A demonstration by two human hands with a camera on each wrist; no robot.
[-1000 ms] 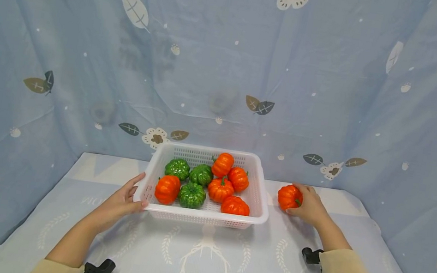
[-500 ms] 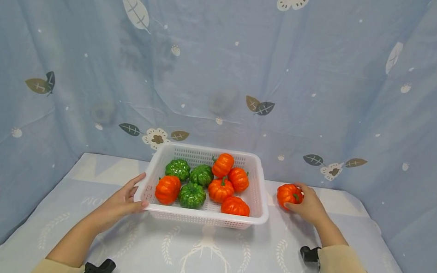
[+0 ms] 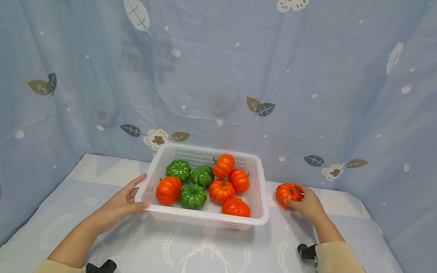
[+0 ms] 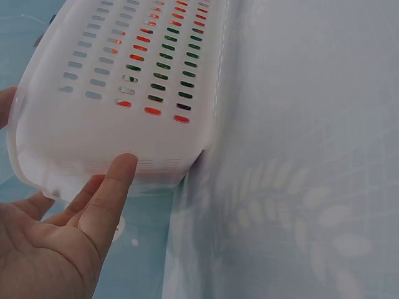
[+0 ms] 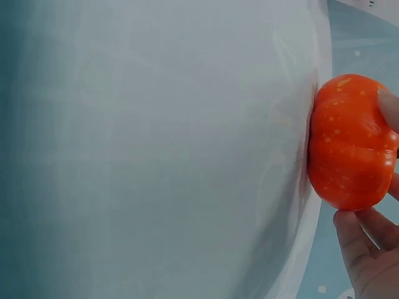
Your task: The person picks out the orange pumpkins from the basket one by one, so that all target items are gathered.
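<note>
A white perforated plastic basket [image 3: 201, 214] stands on the table, seen from its side in the left wrist view. My left hand [image 3: 119, 206] grips its near left corner, thumb on the front rim and fingers along the left side. Inside lie several orange toy pumpkins [image 3: 221, 190] on the right, another orange toy pumpkin [image 3: 168, 190] at the near left, and three green toy pumpkins [image 3: 193, 196]. To the right of the basket, my right hand [image 3: 309, 207] holds a single orange toy pumpkin [image 5: 349, 149] between thumb and fingers, low at the table's surface.
A pale patterned cloth covers the table [image 3: 205, 260]. Close behind the basket hangs a blue curtain [image 3: 228, 63] with leaves and flowers, which also closes in both sides. Each wrist carries a small black camera [image 3: 100, 270].
My right hand has shifted slightly left with the orange toy pumpkin, and its thumb now lies higher across the front. The left hand and basket have stayed in place.
</note>
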